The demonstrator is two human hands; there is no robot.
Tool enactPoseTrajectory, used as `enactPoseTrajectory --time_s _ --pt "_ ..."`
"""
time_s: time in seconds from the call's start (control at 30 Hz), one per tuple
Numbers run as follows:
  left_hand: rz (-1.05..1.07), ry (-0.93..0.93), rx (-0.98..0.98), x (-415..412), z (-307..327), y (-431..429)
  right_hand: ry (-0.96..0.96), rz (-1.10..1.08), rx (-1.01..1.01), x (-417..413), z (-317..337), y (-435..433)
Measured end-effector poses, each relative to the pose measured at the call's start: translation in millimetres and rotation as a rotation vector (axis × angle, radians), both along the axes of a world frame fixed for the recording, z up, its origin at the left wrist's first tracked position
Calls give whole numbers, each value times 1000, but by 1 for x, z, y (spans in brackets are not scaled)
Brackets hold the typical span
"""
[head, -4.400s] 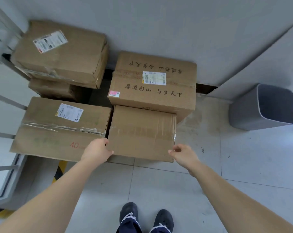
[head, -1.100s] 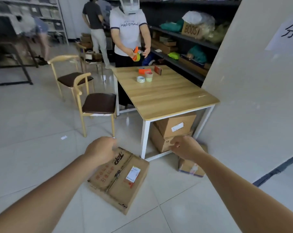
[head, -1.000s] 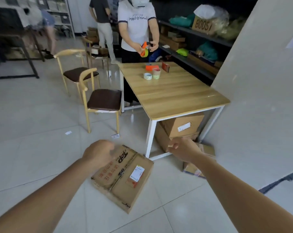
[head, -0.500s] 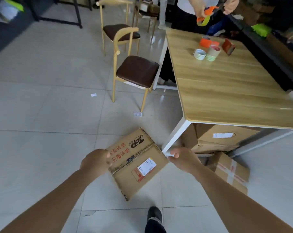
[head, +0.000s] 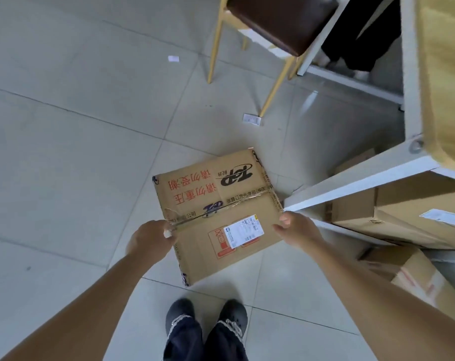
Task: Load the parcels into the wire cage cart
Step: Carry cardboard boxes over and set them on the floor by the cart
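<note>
**Left grip [head: 150,238] and right grip [head: 296,227] come to the parcel [head: 216,212]**

Since half a second ago both grips have dropped from just above the parcel to its two sides. The view has also tipped downward, so the bench top with its tape rolls is out of sight and two shoes show where one did. The parcel lies where it lay, flat on the tiled floor [head: 64,152] and turned at a slant. Its far right corner is just beside the white frame of the bench [head: 351,187]. A taped seam runs across its top, with red and black print on the farther half and a white shipping label [head: 243,230] on the nearer half.

The left grip sits on the parcel's left edge at the end of the seam, thumb on top and fingers curled down over the side. The right grip meets the right edge near the far corner with thumb and forefinger. Its other fingers are hidden behind the hand, so whether it has closed on the cardboard cannot be told.

Under the bench are larger cardboard boxes [head: 403,212], stacked. A smaller box with red-and-white tape [head: 424,282] lies on the floor just in front of them. A chair [head: 281,22] with a brown seat and yellow legs stands beyond the parcel, with a paper scrap [head: 251,118] by its near leg. The person's dark shoes [head: 179,315] stand just short of the parcel's near corner.
</note>
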State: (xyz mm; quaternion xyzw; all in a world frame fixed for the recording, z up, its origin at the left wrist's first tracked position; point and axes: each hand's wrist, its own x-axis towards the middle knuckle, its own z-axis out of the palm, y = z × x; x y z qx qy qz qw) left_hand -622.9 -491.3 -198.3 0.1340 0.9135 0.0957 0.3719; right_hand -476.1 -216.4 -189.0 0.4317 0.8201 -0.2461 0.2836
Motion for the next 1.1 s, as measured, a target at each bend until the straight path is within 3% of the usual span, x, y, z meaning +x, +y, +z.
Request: enactPoseTrajectory --time_s 0.3,0.5,0.6,0.77,1.1 --pt "98 -167 -181 -5 -201 -2 61 19 57 -41 -181 44" --pt "265 -130 -66 -6 -250 0 60 -273 -4 -62 -243 81" --pt "381 -181 35 -11 -254 1 44 -449 -36 -70 -242 86" --pt "534 -153 106 -25 -236 -7 113 -405 -51 -71 -222 76" --pt "794 43 257 -66 -85 -59 330 -350 -117 -108 -73 25"
